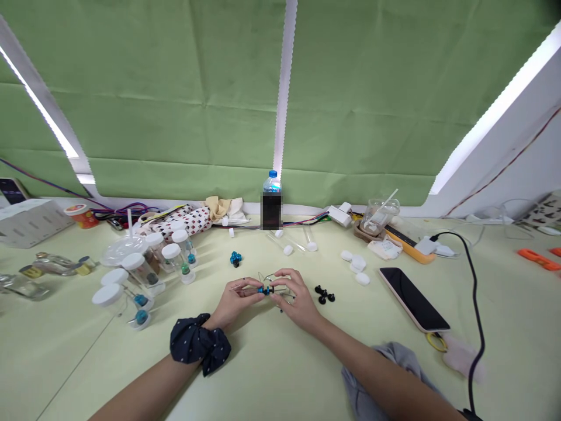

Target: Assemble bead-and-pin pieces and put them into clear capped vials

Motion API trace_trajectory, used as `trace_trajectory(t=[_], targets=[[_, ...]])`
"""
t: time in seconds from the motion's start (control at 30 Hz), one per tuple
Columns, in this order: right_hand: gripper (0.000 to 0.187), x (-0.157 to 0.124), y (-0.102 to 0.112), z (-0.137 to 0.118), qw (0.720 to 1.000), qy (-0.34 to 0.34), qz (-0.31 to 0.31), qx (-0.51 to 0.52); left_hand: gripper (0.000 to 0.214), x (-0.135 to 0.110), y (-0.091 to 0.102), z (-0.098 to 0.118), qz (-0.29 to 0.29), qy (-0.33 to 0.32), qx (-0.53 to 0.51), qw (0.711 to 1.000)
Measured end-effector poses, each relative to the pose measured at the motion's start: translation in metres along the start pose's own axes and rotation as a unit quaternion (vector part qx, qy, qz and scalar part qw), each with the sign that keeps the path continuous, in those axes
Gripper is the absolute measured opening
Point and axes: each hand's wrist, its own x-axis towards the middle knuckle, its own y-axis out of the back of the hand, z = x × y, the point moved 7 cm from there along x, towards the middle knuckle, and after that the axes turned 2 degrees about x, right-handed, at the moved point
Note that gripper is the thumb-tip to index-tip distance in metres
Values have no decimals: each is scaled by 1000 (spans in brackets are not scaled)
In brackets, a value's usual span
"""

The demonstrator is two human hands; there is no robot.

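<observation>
Between my two hands, just above the table, is a small blue-and-black part (pixel 266 290) with thin wire-like pieces about it. My left hand (pixel 236 301) pinches its left side with thumb and fingers. At its right end, the thumb and fingertips of my right hand (pixel 300 299) are closed on it. The part's exact kind is too small to make out. A little cluster of blue pieces (pixel 235 257) lies beyond my left hand. Several small black pieces (pixel 324 294) rest to the right of my right hand.
White-capped clear vials (pixel 139 269) stand at left, some with blue contents. White caps (pixel 358 263) and clear tubes (pixel 310 237) lie farther back. A bottle (pixel 272 185) stands by the green curtain. At right are a phone (pixel 414 298), a black cable (pixel 475 304) and grey cloth (pixel 394 354).
</observation>
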Motion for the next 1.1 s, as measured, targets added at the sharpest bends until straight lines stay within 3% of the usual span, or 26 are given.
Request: trace_trajectory(t=[0.2, 0.63, 0.77, 0.93, 1.1], targets=[[12, -1, -1, 5, 1000, -10, 6, -2, 21, 0, -1, 0, -8, -1, 10, 1000], [22, -1, -2, 7, 1000, -27, 3, -7, 23, 0, -2, 0, -9, 2, 36, 999], [15, 1, 1, 4, 1000, -20, 15, 2, 23, -1, -2, 3, 3, -1, 29, 1000], [26, 2, 2, -1, 1000, -2, 12, 4, 23, -1, 0, 4, 18, -1, 22, 1000], [20, 0, 0, 1, 1000, -13, 5, -3, 21, 0, 0, 2, 3, 0, 21, 1000]])
